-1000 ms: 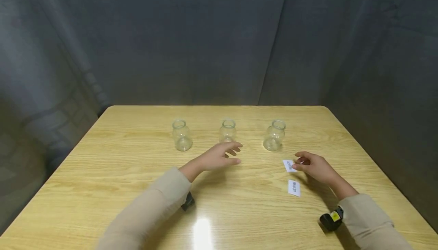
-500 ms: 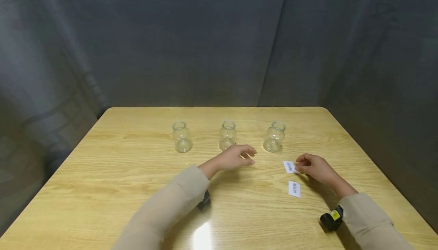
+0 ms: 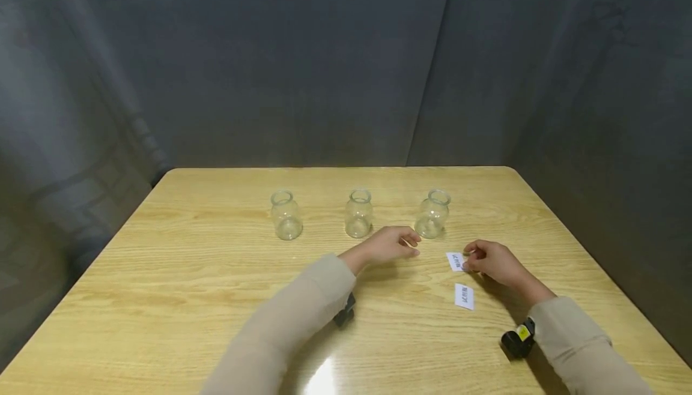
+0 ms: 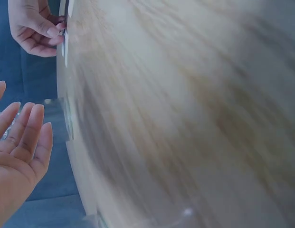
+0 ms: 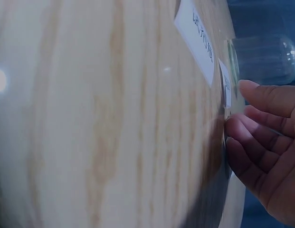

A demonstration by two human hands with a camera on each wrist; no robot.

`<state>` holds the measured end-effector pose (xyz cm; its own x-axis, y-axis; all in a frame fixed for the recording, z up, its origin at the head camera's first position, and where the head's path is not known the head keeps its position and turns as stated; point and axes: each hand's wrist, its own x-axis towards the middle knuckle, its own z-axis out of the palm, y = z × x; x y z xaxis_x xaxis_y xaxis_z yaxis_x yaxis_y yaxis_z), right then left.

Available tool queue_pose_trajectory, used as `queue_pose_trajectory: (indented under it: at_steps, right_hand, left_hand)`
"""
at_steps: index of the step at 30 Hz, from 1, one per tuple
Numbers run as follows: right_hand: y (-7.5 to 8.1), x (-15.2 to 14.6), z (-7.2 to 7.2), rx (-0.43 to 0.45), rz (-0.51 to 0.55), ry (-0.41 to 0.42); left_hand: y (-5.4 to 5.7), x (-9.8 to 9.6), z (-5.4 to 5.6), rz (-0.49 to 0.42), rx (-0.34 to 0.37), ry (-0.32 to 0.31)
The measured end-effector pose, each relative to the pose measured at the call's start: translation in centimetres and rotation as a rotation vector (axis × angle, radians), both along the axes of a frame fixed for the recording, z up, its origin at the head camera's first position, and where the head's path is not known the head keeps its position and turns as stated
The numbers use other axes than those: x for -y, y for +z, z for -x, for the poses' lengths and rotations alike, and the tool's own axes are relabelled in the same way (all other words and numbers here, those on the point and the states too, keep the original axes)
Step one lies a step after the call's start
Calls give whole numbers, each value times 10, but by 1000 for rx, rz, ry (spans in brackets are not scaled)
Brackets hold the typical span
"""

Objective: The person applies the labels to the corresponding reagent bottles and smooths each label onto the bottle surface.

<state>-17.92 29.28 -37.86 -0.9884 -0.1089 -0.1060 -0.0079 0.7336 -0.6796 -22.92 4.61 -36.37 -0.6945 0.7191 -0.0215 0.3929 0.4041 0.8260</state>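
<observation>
Pale wood-grain table (image 3: 178, 317), far corners rounded, fills lower half of head view, glare at bottom centre. Left jar (image 3: 286, 216), middle jar (image 3: 359, 215), right jar (image 3: 432, 215): clear glass, upright, in row across mid-frame, well apart. Right of centre, below them: upper card (image 3: 455, 261), lower card (image 3: 464, 296), white, dark lettering, near each other.

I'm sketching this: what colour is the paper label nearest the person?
The paper label is white with dark characters, clearest in the right-wrist view.
</observation>
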Motion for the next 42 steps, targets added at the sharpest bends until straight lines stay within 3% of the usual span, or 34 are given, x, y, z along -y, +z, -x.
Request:
queue_pose_trajectory:
  at_steps: [10, 20, 25, 26, 27, 30, 33, 34, 35, 42]
  right_hand:
    - [0, 0, 5, -9, -51, 36]
    - [-2, 1, 10, -11, -79, 48]
    - [-4, 0, 11, -17, -92, 57]
    - [-4, 0, 12, -16, -91, 57]
    - [-5, 0, 12, -16, -91, 57]
    - [-5, 0, 12, -8, -79, 62]
    - [-5, 0, 12, -2, -70, 68]
    - [-5, 1, 13, 1, -69, 70]
    - [-5, 1, 13, 3, -70, 70]
    - [-3, 4, 14, -6, -84, 89]
  left_hand:
    - [-7, -22, 6, 16, 47, 43]
    - [-11, -41, 10, 61, 20, 45]
    - [-18, -51, 11, 65, 38, 35]
    - [-20, -53, 12, 70, 33, 29]
    - [-28, -57, 16, 62, 9, 16]
    - [-30, -61, 16, 78, -3, 1]
    - [-29, -62, 14, 91, 3, 3]
    - [-21, -60, 10, 110, 19, 12]
    - [-20, -60, 9, 116, 19, 14]
    - [-15, -61, 7, 163, -20, 2]
